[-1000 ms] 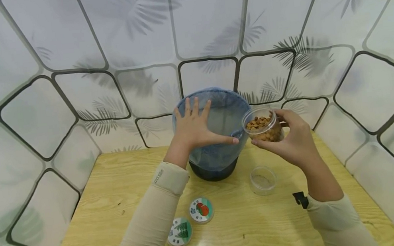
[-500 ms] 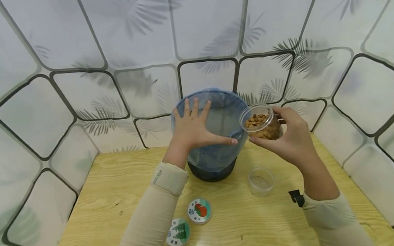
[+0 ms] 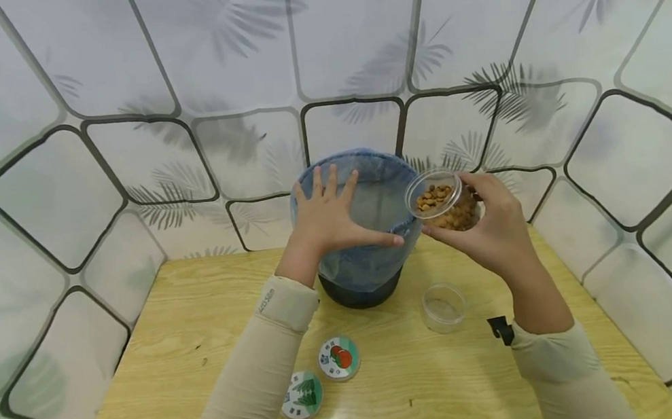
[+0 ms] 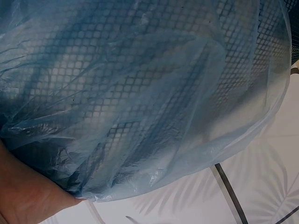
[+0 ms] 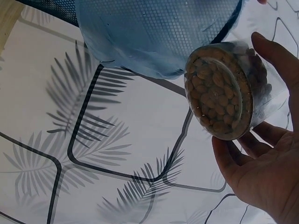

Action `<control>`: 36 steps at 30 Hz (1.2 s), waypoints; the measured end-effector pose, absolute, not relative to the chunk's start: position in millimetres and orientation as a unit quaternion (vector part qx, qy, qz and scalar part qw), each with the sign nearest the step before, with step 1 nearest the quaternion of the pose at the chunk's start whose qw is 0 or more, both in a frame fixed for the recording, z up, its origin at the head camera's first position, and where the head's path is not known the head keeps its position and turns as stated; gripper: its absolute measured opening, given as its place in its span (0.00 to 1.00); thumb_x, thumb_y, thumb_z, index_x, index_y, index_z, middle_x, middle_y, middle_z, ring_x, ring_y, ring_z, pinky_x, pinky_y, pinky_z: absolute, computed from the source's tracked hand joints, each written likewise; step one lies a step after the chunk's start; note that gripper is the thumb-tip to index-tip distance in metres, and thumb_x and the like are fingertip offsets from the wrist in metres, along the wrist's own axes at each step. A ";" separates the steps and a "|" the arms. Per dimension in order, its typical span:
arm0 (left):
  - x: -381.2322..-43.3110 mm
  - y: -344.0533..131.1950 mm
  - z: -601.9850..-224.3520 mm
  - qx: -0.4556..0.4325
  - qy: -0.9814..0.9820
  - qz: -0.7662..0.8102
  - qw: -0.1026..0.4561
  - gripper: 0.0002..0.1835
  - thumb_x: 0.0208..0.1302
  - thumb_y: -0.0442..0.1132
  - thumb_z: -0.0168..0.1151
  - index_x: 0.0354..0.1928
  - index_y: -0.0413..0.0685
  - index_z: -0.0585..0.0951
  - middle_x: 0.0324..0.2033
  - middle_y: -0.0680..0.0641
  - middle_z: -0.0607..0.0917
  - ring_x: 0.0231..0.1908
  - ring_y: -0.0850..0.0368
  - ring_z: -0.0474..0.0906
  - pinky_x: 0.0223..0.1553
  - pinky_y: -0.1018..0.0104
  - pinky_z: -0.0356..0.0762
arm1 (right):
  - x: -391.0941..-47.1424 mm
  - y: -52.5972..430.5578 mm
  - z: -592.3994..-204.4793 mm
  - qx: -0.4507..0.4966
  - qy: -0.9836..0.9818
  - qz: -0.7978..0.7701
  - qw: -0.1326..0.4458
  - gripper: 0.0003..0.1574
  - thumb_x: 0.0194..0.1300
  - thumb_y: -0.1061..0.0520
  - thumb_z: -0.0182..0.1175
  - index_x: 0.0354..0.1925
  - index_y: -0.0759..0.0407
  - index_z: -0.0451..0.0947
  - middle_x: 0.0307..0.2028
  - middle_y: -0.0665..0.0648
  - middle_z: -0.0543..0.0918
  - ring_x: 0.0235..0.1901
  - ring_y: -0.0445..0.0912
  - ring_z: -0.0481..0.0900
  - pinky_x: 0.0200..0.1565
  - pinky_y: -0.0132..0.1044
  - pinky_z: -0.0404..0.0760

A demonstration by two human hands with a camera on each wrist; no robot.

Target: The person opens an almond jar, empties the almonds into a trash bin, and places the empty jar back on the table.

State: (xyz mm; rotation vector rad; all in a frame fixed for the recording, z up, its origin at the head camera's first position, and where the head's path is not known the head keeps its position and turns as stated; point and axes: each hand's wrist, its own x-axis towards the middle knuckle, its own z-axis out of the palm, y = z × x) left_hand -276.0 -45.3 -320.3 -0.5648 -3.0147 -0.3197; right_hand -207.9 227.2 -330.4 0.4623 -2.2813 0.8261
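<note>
A dark mesh waste bin (image 3: 362, 294) stands on the table, lined with a thin blue plastic bag (image 3: 384, 197) folded over its rim. Across the bin's mouth and front my left hand (image 3: 334, 220) lies with fingers spread straight and thumb pointing right; part of that hand (image 4: 32, 191) touches the bag in the left wrist view. My right hand (image 3: 501, 230) grips a clear plastic jar (image 3: 442, 202) by its side, right of the bin's rim. The lidless jar tilts its mouth toward the bin. Brown almonds (image 5: 215, 93) show through its base.
An uncovered clear plastic jar (image 3: 443, 307) stands right of the bin on the wooden table (image 3: 223, 310). Two round containers lie in front, one with a tomato picture (image 3: 339, 358), the other with a green leaf picture (image 3: 302, 395). A patterned wall covering (image 3: 256, 149) surrounds the table.
My right hand has raised the jar slightly and tilted it a little more toward the bin. The almonds stay inside it. My left hand keeps its spread pose on the bin.
</note>
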 end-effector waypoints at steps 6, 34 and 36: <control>-276.6 -46.2 -321.6 -0.182 -0.977 -0.107 0.032 0.77 0.40 0.94 0.58 0.87 0.70 0.36 0.86 0.39 0.37 0.85 0.33 0.29 0.77 0.20 0.31 | -212.0 226.3 -328.5 0.176 -0.870 0.321 0.330 0.55 0.45 0.55 0.89 0.69 0.65 0.77 0.56 0.65 0.81 0.54 0.58 0.80 0.49 0.57 0.83; -277.7 -45.4 -321.7 -0.183 -0.975 -0.119 0.035 0.78 0.39 0.94 0.57 0.87 0.69 0.37 0.86 0.40 0.37 0.85 0.35 0.28 0.77 0.20 0.31 | -224.1 225.6 -319.3 0.155 -0.882 0.250 0.369 0.57 0.43 0.54 0.90 0.68 0.66 0.76 0.59 0.71 0.80 0.60 0.67 0.77 0.58 0.68 0.81; -277.5 -45.8 -321.8 -0.181 -0.976 -0.116 0.034 0.78 0.39 0.95 0.57 0.87 0.69 0.37 0.86 0.40 0.37 0.85 0.35 0.28 0.77 0.20 0.31 | -224.6 224.3 -318.8 0.153 -0.883 0.243 0.370 0.56 0.44 0.54 0.89 0.68 0.66 0.77 0.59 0.71 0.80 0.60 0.68 0.77 0.58 0.68 0.80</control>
